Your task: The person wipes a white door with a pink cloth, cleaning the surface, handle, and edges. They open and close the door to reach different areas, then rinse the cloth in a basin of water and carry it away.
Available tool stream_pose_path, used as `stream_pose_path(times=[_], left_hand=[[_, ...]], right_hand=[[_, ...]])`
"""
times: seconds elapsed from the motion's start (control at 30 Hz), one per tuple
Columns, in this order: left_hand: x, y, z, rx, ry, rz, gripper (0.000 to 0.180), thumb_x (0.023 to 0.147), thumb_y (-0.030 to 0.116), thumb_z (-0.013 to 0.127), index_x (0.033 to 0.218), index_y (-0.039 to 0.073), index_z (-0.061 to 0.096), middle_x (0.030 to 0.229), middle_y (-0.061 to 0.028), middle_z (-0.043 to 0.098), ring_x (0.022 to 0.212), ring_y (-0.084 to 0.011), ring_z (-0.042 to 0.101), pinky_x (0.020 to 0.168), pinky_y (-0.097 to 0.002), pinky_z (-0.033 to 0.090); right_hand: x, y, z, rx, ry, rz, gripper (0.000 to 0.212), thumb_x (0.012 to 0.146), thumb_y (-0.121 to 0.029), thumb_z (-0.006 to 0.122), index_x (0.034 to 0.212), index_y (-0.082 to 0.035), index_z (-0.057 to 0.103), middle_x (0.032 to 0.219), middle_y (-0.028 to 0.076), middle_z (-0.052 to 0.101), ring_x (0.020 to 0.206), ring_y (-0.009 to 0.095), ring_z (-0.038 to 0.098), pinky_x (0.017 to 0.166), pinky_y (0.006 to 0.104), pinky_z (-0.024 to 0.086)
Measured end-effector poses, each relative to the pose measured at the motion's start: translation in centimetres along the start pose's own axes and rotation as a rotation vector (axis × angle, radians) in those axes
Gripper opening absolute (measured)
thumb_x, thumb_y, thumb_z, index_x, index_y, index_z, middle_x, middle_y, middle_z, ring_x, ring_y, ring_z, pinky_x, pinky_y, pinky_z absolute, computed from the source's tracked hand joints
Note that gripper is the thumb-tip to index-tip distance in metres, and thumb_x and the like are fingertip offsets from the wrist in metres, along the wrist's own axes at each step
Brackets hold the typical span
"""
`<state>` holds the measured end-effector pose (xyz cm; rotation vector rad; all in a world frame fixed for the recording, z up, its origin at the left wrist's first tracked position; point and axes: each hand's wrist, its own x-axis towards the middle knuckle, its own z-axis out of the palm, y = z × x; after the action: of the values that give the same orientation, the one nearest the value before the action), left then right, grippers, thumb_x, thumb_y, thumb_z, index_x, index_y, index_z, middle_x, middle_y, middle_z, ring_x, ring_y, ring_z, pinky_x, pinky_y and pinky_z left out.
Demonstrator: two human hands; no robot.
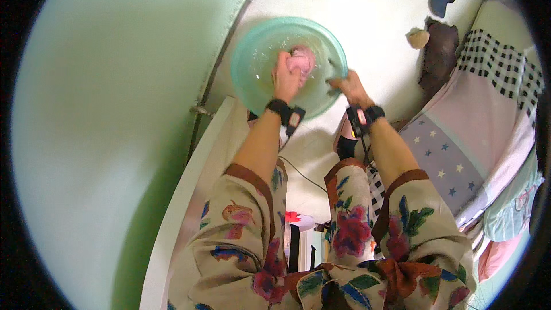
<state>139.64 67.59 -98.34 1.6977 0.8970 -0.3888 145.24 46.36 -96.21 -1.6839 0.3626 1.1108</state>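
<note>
Inside basin (252,74), on the floor: pink cloth (303,60) sits in water. Left hand (285,77) closed on the cloth; right hand (347,86) pinching the rim. Step judged: washing. Next needs firm squeezing, basin steadied.

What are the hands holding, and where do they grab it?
The left hand grips the pink cloth at its left side, in the water. The right hand holds the green basin by its right rim.

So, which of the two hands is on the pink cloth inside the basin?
The left hand grips the pink cloth in the water of the green basin. The right hand is only at the basin's rim, apart from the cloth.
</note>
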Motion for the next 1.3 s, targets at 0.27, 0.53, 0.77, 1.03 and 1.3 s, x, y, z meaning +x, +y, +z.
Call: stream_pose_path(times=[0.27,0.53,0.77,1.03,1.3], left_hand=[[-17.9,11.1,-2.4,-0.228,0.059,0.247,0.032,0.085,-0.008,0.045,0.105,-0.002,0.069,0.1,-0.0118,0.07,0.094,-0.0231,0.068,0.087,-0.0341,0.055],[-34.8,24.5,-10.0,-0.459,-0.042,0.112,0.023,0.089,-0.002,0.043,0.09,-0.002,0.066,0.059,-0.0082,0.055,0.06,-0.0211,0.059,0.06,-0.0355,0.051],[-48.4,30.0,-11.8,0.333,0.318,0.539,0.03,0.091,0.005,0.056,0.121,0.009,0.06,0.129,-0.0184,0.059,0.11,-0.0357,0.058,0.088,-0.0501,0.049],[-57.5,19.0,-17.9,0.503,-0.035,0.29,0.076,0.085,0.025,0.073,0.153,0.036,0.04,0.146,-0.0174,0.046,0.135,-0.0423,0.043,0.106,-0.0683,0.038],[-68.3,4.5,-23.2,0.124,0.374,-0.019,0.043,0.087,0.033,0.068,0.128,0.021,0.059,0.145,-0.0176,0.043,0.135,-0.0446,0.036,0.103,-0.0681,0.041]], right_hand=[[-22.6,-8.5,-1.5,-0.423,0.241,-0.235,0.038,0.075,-0.014,0.066,0.104,0.01,0.066,0.082,0.021,0.069,0.077,0.027,0.067,0.076,0.0421,0.055],[-42.3,-20.6,-3.2,-0.321,0.139,-0.097,0.032,0.075,-0.017,0.068,0.091,0.01,0.066,0.07,0.021,0.066,0.066,0.023,0.066,0.064,0.0411,0.054],[-53.9,-27.4,-4.0,-0.574,0.005,-0.175,0.034,0.075,-0.021,0.068,0.088,0.011,0.067,0.068,0.018,0.065,0.063,0.023,0.064,0.062,0.041,0.053],[-55.6,-24.7,1.3,-0.782,-0.301,-0.152,0.028,0.075,-0.02,0.068,0.08,0.007,0.069,0.065,0.011,0.064,0.057,0.02,0.06,0.055,0.0398,0.049],[-62.0,-20.3,19.2,-0.764,-0.581,0.034,0.033,0.078,-0.01,0.065,0.105,0.009,0.066,0.085,0.008,0.068,0.07,0.018,0.065,0.058,0.0342,0.052]])
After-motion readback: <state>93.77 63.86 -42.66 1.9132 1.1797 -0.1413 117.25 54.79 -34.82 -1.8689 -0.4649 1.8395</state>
